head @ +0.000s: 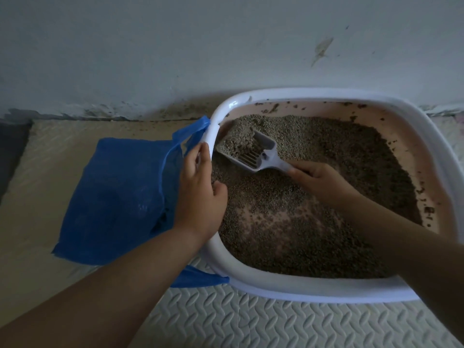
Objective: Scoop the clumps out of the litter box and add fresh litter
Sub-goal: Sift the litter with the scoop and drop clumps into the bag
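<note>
Scoop (247, 149), light stiff plastic, clump-laden at box (426, 136) left wall, right hand (319, 180) closed on handle—best hold; left hand (200, 187) clamps rim beside limp bag (118, 197).

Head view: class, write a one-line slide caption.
Right hand lifts a loaded scoop from the litter box while left hand grips its rim beside a blue bag.

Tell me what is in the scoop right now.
The scoop, held by the right hand, carries a heap of grey litter toward its front; bare slots show at the rear. Whether a clump sits inside the heap is hidden by loose granules.
</note>
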A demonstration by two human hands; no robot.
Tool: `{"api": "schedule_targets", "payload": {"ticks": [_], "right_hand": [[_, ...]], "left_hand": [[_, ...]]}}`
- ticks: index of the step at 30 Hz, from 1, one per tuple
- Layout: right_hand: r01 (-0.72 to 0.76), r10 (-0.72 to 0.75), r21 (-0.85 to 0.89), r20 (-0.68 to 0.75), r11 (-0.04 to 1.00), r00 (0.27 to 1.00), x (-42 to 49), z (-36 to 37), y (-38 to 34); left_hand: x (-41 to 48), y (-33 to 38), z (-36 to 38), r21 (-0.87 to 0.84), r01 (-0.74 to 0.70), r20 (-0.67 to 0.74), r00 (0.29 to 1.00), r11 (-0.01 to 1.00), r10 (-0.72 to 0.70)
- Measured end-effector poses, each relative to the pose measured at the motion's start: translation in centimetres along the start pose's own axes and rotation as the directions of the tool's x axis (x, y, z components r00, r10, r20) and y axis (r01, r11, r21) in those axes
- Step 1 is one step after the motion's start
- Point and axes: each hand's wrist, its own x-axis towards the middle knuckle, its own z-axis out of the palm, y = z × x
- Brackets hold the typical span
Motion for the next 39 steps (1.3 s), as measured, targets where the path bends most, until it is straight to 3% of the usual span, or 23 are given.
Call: {"api": "schedule_targets", "payload": {"ticks": [4,13,30,34,39], "right_hand": [[-0.028,0.026,-0.008,-0.121,1.0,0.992,-1.5,-1.8,0.8],[-0.015,0.05,0.155,-0.226,0.988,0.973,-4.6,-2.0,-0.7],[0.001,0.032,0.134,-0.247,0.991,0.969,-7.5,-1.7,-1.0],[-0.062,0.105,0.177,-0.241,0.982,0.965,-8.6,-2.1,-0.7],[-0.166,0.169,0.033,-0.217,0.986,0.961,-9.8,-2.5,0.5]], "left_hand": [[0.0,-0.1,0.0,0.014,0.002,-0.001,1.0,1.0,-0.002],[0.0,-0.1,0.0,0.015,0.005,0.005,1.0,1.0,-0.005],[0.0,-0.1,-0.1,0.05,-0.015,-0.018,1.0,0.999,0.016],[0.1,-0.2,0.0,0.051,-0.012,-0.016,1.0,0.999,0.012],[0.1,-0.1,0.0,0.054,-0.007,-0.015,1.0,0.999,0.008]]}}
